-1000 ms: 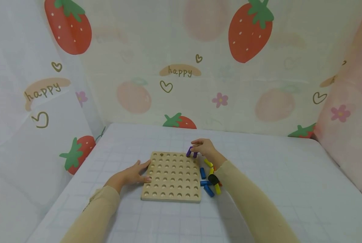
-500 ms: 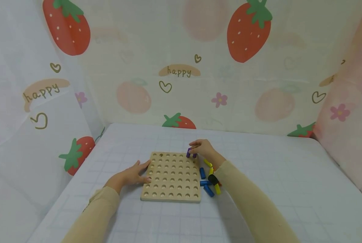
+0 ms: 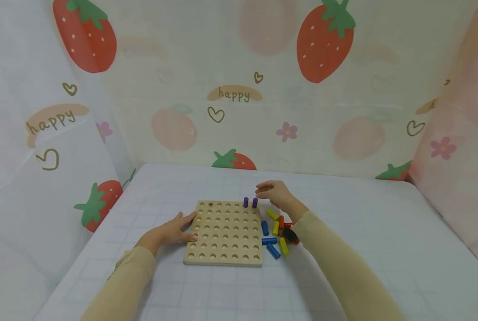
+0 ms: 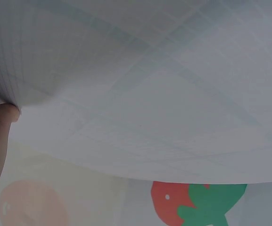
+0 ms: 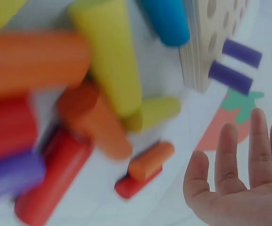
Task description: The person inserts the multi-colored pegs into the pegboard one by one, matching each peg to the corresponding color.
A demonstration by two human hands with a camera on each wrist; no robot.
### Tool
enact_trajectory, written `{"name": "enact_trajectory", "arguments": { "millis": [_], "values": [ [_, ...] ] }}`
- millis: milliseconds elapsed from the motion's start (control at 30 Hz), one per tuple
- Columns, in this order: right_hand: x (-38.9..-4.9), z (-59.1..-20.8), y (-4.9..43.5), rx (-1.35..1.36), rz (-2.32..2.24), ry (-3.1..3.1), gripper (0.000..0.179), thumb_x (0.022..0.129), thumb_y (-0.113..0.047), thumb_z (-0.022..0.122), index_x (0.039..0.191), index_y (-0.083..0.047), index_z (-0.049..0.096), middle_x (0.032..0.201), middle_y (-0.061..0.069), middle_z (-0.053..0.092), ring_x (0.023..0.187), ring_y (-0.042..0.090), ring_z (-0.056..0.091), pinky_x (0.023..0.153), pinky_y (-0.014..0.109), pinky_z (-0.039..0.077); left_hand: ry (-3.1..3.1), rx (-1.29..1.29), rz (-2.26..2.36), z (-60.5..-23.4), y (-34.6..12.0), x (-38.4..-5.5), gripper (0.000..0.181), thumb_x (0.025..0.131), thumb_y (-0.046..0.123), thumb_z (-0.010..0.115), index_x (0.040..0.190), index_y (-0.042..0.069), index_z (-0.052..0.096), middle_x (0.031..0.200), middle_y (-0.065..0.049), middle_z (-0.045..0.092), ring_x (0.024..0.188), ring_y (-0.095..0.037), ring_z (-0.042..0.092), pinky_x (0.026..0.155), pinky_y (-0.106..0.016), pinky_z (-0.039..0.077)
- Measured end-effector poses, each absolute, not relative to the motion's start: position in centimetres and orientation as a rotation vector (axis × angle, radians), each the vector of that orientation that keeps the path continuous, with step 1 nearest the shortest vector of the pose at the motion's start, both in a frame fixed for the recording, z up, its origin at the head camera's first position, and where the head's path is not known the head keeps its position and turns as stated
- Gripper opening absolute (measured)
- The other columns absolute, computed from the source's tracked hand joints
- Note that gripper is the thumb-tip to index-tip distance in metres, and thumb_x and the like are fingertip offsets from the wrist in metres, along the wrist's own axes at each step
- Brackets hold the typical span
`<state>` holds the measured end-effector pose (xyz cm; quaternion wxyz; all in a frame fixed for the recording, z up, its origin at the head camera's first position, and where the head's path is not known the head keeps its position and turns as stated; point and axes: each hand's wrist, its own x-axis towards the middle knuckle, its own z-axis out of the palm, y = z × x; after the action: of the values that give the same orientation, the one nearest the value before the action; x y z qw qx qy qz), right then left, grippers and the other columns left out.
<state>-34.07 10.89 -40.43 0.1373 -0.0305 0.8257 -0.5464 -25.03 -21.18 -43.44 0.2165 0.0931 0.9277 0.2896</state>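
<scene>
A pale wooden pegboard (image 3: 224,232) with rows of round holes lies flat on the table. Two purple pegs (image 3: 245,202) stand upright in holes at its far right corner; the right wrist view also shows these purple pegs (image 5: 230,77). My left hand (image 3: 171,231) rests against the board's left edge, its thumb over the top near a hole. Just right of the purple pegs is my right hand (image 3: 277,194), apart from them and holding nothing. Its fingers (image 5: 226,162) are extended in the right wrist view.
Right of the board lie several loose pegs: blue pegs (image 3: 269,241), yellow pegs (image 3: 284,246), orange and red ones, and a purple peg (image 5: 13,175). A black object (image 3: 290,235) is by the right sleeve. A strawberry-print curtain (image 3: 239,129) stands behind the table.
My right hand has let go of the left purple peg, which now stands upright in a hole, and has drawn off to the right. The left hand stays at the board's edge.
</scene>
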Motion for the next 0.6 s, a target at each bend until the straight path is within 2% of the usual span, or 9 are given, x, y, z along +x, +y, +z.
{"name": "enact_trajectory", "arguments": {
  "millis": [233, 600],
  "values": [
    [-33.6, -39.3, 13.4, 0.037, -1.440, 2.445, 0.041, 0.095, -0.019, 0.064, 0.134, -0.008, 0.057, 0.127, 0.012, 0.062, 0.119, 0.031, 0.053, 0.105, 0.052, 0.038, 2.569, 0.278, 0.802, -43.5, -21.3, -25.1, 0.090, 0.089, 0.038, 0.069, 0.154, 0.003, 0.018, 0.151, -0.040, 0.002, 0.138, -0.057, 0.009, 0.109, -0.067, 0.014],
    [-32.5, -38.9, 17.6, -0.018, -1.442, 2.371, 0.044, 0.097, -0.017, 0.059, 0.138, -0.001, 0.051, 0.132, 0.019, 0.057, 0.121, 0.038, 0.052, 0.101, 0.052, 0.042, 2.562, 0.277, 0.809, -43.4, -21.2, -25.0, 0.091, 0.089, 0.040, 0.069, 0.154, 0.004, 0.018, 0.152, -0.040, 0.001, 0.138, -0.057, 0.008, 0.108, -0.068, 0.013]
  ]
}}
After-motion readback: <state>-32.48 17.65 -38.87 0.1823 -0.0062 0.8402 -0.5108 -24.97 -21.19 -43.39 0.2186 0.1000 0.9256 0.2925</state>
